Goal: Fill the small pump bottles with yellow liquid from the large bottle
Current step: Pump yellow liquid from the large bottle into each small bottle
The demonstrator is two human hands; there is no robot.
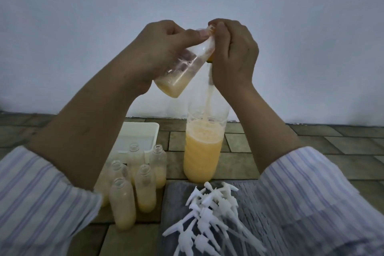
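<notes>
A plain pale wall [291,48] stands behind a floor of brown-grey tiles [311,143], and the work happens in the air in front of this wall. The left hand [158,52] grips a small bottle [182,68], its fingers curled round the body, and holds it tilted: the bottom with a little yellow liquid points down and to the left, the neck points up and to the right. The right hand [232,56] is curled at this neck and pinches something small and orange there; the fingers hide what it is, so I cannot tell. Directly under the right hand a thin tube [209,89] hangs down into the large bottle [204,147], which stands upright on the tiles and is about half full of yellow liquid. So the long axis of the small bottle is oblique while the axis of the large bottle is vertical, and the neck of the small one is above the open mouth of the large one; I judge that the next move depends on keeping these two in line. Lower left, five small bottles [143,189] stand open, partly filled, in front of a white tray [141,131]. Lower right, a pile of white pump heads [214,214] lies on a grey cloth [253,210], near the right sleeve [322,193].
</notes>
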